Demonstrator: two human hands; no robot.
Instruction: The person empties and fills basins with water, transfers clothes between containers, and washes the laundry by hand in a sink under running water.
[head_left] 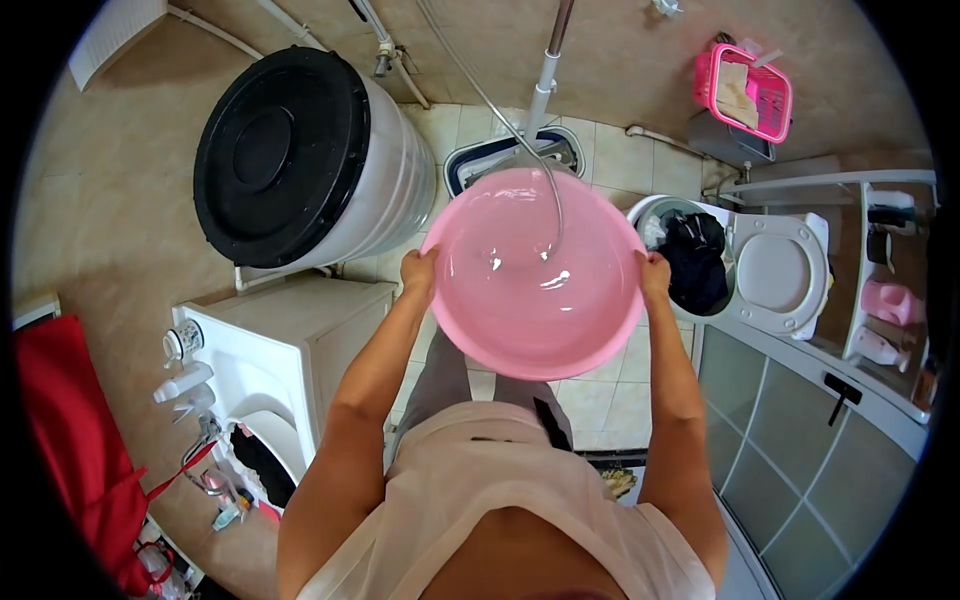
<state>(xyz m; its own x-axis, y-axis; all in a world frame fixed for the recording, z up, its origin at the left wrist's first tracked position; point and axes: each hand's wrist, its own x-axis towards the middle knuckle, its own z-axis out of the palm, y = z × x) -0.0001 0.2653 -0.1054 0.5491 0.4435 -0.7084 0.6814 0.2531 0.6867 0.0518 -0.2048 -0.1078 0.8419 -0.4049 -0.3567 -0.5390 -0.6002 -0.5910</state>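
Observation:
A large round pink basin (pixel 530 320) is held out in front of my body, roughly level. My left hand (pixel 420 273) grips its rim on the left side, thumb over the edge. On the opposite side my right hand (pixel 653 274) has its fingers closed on the rim. A thin grey hose (pixel 490 105) comes down from above and its lower part crosses the basin's far side. Shiny highlights show inside the basin; whether it holds water is hard to tell.
A big white barrel with a black lid (pixel 280 155) stands at the left, above a white sink (pixel 275 430) with dark cloth. Dark clothes (pixel 695 260) fill a tub beside the toilet (pixel 780 270). A pink basket (pixel 770 100) hangs at the upper right.

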